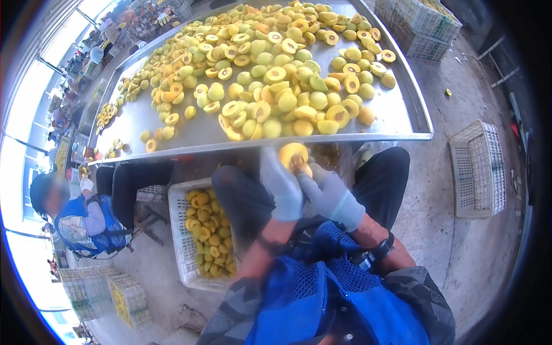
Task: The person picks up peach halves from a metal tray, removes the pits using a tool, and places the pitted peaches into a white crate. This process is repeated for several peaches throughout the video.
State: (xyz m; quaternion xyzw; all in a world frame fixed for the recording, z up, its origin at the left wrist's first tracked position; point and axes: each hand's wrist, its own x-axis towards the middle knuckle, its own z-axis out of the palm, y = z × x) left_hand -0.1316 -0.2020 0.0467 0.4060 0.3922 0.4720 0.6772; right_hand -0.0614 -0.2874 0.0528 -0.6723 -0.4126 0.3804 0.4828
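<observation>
My left hand, in a pale grey glove, is closed round a halved yellow peach with its cut face and brown pit hollow showing. My right hand, gloved alike, is closed with its fingers against the lower side of that peach. Whatever those fingers may grip is hidden. Both hands are over my lap, just below the near edge of a metal table. Heaped on the table are many yellow-green peaches, mostly halves with cut faces showing.
A white crate of peach halves stands on the floor beside my left leg. Another white crate lies to the right. Stacked crates stand behind the table. A co-worker in blue sits at the left. A peach piece lies on the floor.
</observation>
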